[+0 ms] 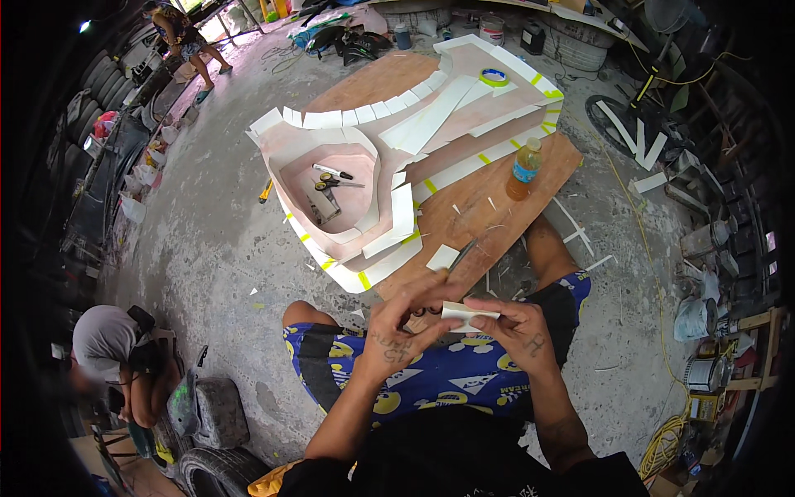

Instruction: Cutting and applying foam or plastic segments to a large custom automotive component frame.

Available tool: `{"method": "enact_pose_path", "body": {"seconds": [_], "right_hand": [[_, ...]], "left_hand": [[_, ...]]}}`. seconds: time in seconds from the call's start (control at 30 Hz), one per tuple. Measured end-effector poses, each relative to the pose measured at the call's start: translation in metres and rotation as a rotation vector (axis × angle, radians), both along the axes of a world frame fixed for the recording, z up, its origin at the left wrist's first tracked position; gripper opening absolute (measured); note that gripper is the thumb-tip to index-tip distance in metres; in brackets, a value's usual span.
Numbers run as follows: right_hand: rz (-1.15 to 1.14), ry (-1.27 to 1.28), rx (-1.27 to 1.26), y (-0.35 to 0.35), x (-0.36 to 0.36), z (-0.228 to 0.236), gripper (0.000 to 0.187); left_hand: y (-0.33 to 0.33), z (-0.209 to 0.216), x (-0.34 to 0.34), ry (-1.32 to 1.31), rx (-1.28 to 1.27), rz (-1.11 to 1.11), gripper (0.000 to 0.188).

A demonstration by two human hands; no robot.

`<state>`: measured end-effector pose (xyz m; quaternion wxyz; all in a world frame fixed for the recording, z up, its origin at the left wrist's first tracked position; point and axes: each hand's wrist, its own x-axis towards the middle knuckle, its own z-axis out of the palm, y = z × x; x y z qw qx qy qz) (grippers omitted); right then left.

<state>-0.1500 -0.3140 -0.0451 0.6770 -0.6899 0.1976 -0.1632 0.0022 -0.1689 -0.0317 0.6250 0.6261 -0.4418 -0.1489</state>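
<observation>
A small folded piece of white card (470,312) is held above my lap, pinched between thumb and fingers of my right hand (517,333). My left hand (402,327) grips its left end, thumb against the edge. Dark rings show under the left fingers and a thin dark blade (465,251) sticks out past them; they look like scissors, but I cannot tell whether that hand holds them. Beyond lies a large pinkish panel (397,178) edged with white card strips and yellow tape. A black-and-white marker (333,172) and small tools (325,203) rest in its hollow.
The panel lies on a brown wooden board (472,219) with a bottle of amber liquid (523,170) and card scraps. A tape roll (493,78) sits on the panel. One person (116,356) crouches at left; another (184,41) stands far left. A yellow cord (654,306) runs along the right.
</observation>
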Motion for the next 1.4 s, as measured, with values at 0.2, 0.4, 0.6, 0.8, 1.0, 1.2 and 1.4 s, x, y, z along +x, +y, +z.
{"method": "enact_pose_path", "body": {"seconds": [0.2,0.4,0.6,0.8,1.0,1.2,1.4], "right_hand": [[0.020,-0.146,-0.040,0.004,0.002,0.016,0.024],[0.001,-0.251,-0.053,0.006,0.001,0.026,0.023],[0.029,-0.273,-0.140,0.003,-0.004,0.036,0.020],[0.042,-0.216,0.077,0.004,-0.003,0.033,0.021],[0.015,-0.099,-0.232,0.004,0.001,0.030,0.022],[-0.139,-0.030,0.188,0.017,0.013,-0.001,0.024],[-0.074,-0.181,0.577,0.035,0.031,-0.039,0.022]], "left_hand": [[0.009,0.007,-0.004,0.081,0.077,-0.009,0.054],[0.007,0.019,-0.012,0.197,-0.017,-0.011,0.059],[0.009,0.020,-0.015,0.163,-0.133,-0.059,0.068],[0.007,0.029,-0.020,0.356,-0.167,-0.090,0.069],[0.008,0.021,-0.016,0.198,0.080,0.055,0.065],[0.015,0.018,-0.010,0.495,0.045,0.116,0.063],[0.042,-0.022,0.000,0.710,-0.093,0.162,0.057]]}}
